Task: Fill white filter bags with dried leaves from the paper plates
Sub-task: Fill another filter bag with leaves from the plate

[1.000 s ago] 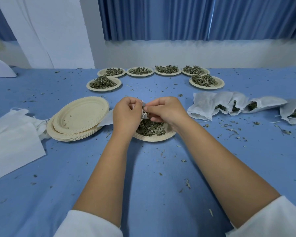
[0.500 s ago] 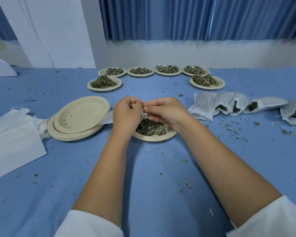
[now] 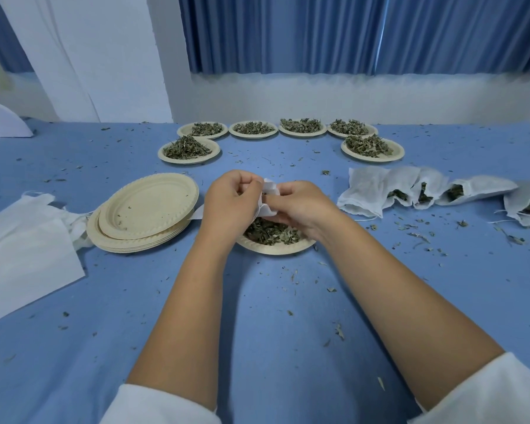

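Over the last 1 s, more of the filter bag [image 3: 270,195] has come into view between the left hand [image 3: 230,205] and right hand [image 3: 302,206], its top edge now poking above their fingers.

White filter bag [image 3: 270,191] pinched above leaf-filled paper plate [image 3: 274,249].

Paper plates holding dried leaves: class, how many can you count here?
7. Four back-row plates; nearer left plate and nearer right plate at the row's ends; closest plate partly covered by the left hand and right hand. The stacked plates hold no piles.
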{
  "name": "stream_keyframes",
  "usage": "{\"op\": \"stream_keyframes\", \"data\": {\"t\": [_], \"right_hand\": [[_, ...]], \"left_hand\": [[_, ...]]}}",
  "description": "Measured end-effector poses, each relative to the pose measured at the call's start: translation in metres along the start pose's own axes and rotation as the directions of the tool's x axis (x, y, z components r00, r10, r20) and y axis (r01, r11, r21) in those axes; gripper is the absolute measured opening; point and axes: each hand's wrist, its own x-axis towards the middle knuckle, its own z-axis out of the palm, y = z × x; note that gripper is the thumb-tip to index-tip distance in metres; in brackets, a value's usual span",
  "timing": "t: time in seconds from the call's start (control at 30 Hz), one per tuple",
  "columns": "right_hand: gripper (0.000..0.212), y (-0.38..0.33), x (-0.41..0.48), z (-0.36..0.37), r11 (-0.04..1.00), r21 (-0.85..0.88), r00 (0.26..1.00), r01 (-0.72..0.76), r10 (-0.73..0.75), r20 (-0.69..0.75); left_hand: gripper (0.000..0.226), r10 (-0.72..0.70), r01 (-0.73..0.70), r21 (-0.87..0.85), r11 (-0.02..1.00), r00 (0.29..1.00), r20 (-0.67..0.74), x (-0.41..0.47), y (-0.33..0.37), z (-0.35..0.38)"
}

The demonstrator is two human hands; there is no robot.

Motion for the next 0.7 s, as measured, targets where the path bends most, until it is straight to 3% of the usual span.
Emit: {"op": "stream_keyframes", "data": {"t": [0.13,0.3,0.37,0.43,0.53,0.6,0.7], "right_hand": [[0.001,0.001,0.0,0.005,0.988,-0.157,0.994,0.002,-0.019,-0.107],[0.025,0.005,0.002,0.011,0.926,-0.377,0.973,0.031,-0.114,-0.2],[0.019,0.005,0.002,0.011,0.928,-0.369,0.978,0.052,-0.123,-0.17],[0.008,0.002,0.0,0.008,0.963,-0.256,0.993,0.08,-0.1,-0.067],[0.012,-0.004,-0.003,0.001,0.993,-0.107,0.994,0.043,-0.031,0.108],[0.014,-0.007,-0.005,-0.001,0.986,-0.163,0.994,0.035,-0.018,0.105],[0.011,-0.004,-0.004,0.003,0.948,-0.308,0.994,0.086,-0.103,-0.041]], "left_hand": [[0.013,0.029,-0.033,0.061,0.998,0.998,0.062,-0.005,0.003,0.005],[0.011,0.043,-0.056,0.113,0.992,0.992,0.117,-0.007,0.004,0.009],[0.012,0.031,-0.037,0.083,0.996,0.997,0.073,-0.006,0.003,0.008],[0.016,0.026,-0.026,0.072,0.997,1.0,-0.008,-0.004,0.002,0.006],[0.012,0.026,-0.021,0.057,0.998,0.997,-0.077,-0.002,0.001,0.003],[0.012,0.017,-0.013,0.042,0.999,0.996,-0.09,-0.001,0.0,0.002],[0.015,0.014,-0.013,0.02,1.0,1.0,-0.009,0.0,0.0,0.004]]}}
